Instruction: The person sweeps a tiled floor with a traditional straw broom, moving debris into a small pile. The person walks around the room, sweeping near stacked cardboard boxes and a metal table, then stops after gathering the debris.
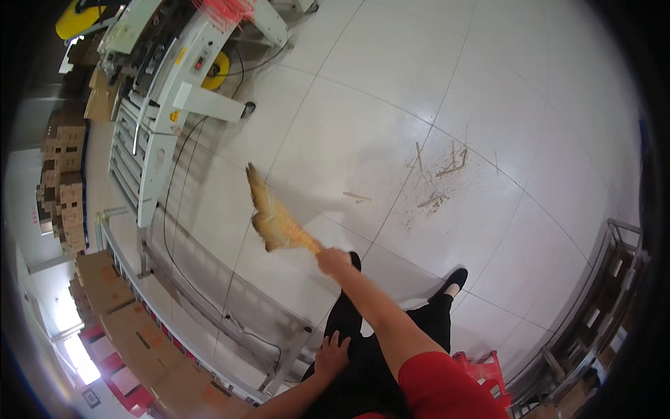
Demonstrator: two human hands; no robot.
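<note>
My right hand [334, 260] is closed round the handle of a short straw hand broom [276, 222]. The broom points up and left, its frayed yellow-brown bristles just over the pale tiled floor. To its right lies a loose heap of brown scraps and crumbs [440, 174] on the tiles. One thin strip [357, 197] lies apart, between the broom and that heap. My left hand [332, 357] rests on the black trousers at my left thigh, fingers spread and holding nothing.
At the upper left stands a white roller conveyor machine [157, 150]. A black cable [167, 223] runs along the floor. Cardboard boxes [143, 342] line a metal-framed bench at lower left. A metal rack [586, 314] stands at right, a red plastic stool [485, 369] near my right side.
</note>
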